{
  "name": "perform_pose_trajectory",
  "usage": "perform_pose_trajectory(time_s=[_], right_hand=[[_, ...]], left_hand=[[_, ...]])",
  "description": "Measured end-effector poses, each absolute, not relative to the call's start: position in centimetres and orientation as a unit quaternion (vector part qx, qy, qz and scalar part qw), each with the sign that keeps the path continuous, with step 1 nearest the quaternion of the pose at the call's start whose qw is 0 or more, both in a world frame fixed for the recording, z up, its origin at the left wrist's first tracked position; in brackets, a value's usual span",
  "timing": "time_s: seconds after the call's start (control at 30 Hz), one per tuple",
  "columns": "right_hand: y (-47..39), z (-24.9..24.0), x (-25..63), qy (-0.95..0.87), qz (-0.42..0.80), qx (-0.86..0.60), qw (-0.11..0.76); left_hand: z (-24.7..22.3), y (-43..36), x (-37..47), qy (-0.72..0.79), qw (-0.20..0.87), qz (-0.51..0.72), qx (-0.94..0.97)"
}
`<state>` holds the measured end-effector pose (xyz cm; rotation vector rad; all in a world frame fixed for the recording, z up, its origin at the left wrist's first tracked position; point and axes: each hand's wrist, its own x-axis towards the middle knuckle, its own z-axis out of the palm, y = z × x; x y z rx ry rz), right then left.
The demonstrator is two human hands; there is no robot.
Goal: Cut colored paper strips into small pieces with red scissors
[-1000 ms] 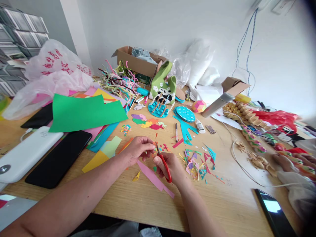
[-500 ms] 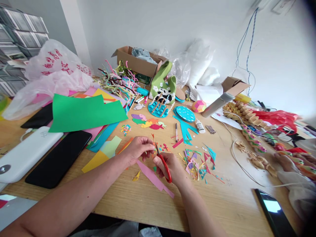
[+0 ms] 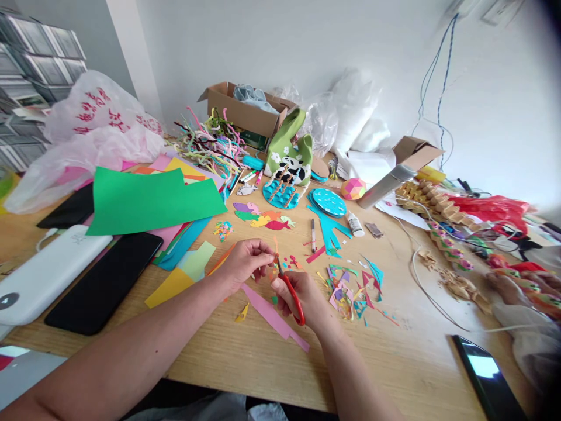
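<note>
My right hand (image 3: 304, 295) grips a pair of scissors (image 3: 294, 297) with red handles, blades pointing up and away from me. At the blade tips, my left hand (image 3: 249, 263) pinches a small orange paper piece (image 3: 275, 241); most of it is hidden by the fingers. Beneath the hands lie a pink paper strip (image 3: 272, 316) and a small yellow scrap (image 3: 242, 313). Several coloured paper fish (image 3: 263, 217) are grouped beyond my left hand. A heap of mixed paper offcuts (image 3: 346, 289) lies to the right of the scissors.
Green paper (image 3: 153, 199) covers other sheets on the left, near a black phone (image 3: 105, 283) and a white power bank (image 3: 52, 275). A green panda bag (image 3: 289, 149), blue discs (image 3: 328, 202), a glue bottle (image 3: 355, 224) and a grey flask (image 3: 388, 186) stand farther back. Another phone (image 3: 488, 374) lies right.
The orange paper at the scissor tips has shifted; the strip that stuck up darker beyond the blades now looks paler and more upright. My left hand has moved very slightly; the rest is unchanged.
</note>
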<state>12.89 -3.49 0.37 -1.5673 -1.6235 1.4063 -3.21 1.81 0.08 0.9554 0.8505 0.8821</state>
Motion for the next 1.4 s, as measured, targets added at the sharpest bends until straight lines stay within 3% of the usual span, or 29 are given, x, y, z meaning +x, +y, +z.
perform_pose_trajectory(time_s=[0.43,1.07,1.4], right_hand=[[-3.7,0.4,12.8,-0.592,0.515,-0.568,0.247],[-3.7,0.1,12.6,-0.597,0.513,-0.554,0.270],[-3.7,0.1,12.6,-0.581,0.539,-0.548,0.267]], left_hand=[[-0.4,2.0,-3.5,0.386,0.767,0.355,0.369],[-0.7,0.6,-2.6,0.437,0.547,0.462,0.545],[-0.4,0.5,-2.6,0.431,0.514,0.481,0.564]])
